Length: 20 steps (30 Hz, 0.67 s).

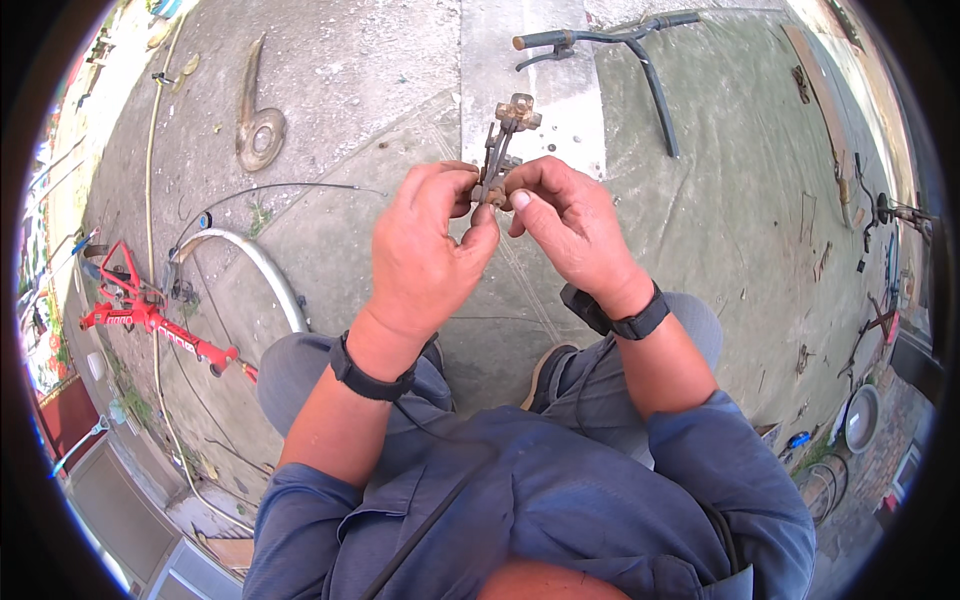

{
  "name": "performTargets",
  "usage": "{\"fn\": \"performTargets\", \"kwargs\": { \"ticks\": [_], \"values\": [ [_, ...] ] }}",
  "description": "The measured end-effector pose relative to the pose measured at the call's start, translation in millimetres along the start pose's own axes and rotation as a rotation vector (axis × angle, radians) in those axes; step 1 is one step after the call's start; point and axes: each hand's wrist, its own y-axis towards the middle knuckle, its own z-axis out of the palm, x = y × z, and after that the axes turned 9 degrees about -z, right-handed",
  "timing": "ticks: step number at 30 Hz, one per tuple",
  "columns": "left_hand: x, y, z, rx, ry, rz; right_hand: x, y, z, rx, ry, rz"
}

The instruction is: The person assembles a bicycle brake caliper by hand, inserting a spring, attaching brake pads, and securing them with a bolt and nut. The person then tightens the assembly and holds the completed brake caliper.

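Note:
Out in front of me I hold up a rusty metal bicycle part (505, 135). Its two slim arms run up to a block-like, brown, rusted end; its exact kind is hard to make out. My left hand (425, 240) pinches the lower end between thumb and fingers. On the other side, the fingertips of my right hand (575, 225) are closed at a small rusty round piece (495, 197), like a nut, at the same end. The fingertips partly hide that end of the part.
A black handlebar (640, 40) with a brake lever lies beyond my hands. At left are a red bicycle frame (150, 318), a silver curved mudguard (255, 255) and a black cable (270, 186). A coiled strip (260, 135) lies far left. A round metal pan (861, 418) is at right.

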Motion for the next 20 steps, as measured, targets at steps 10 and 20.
{"fn": "performTargets", "kwargs": {
  "ticks": [10,20],
  "values": [
    [-2.5,-1.2,-1.2,0.085,-0.097,-0.025,-9.7,-2.6,1.5,0.087,0.056,0.091],
    [4.5,-3.2,-1.5,0.100,-0.075,-0.033,-9.8,-4.4,12.2,-0.111,-0.073,-0.051]
  ]
}}
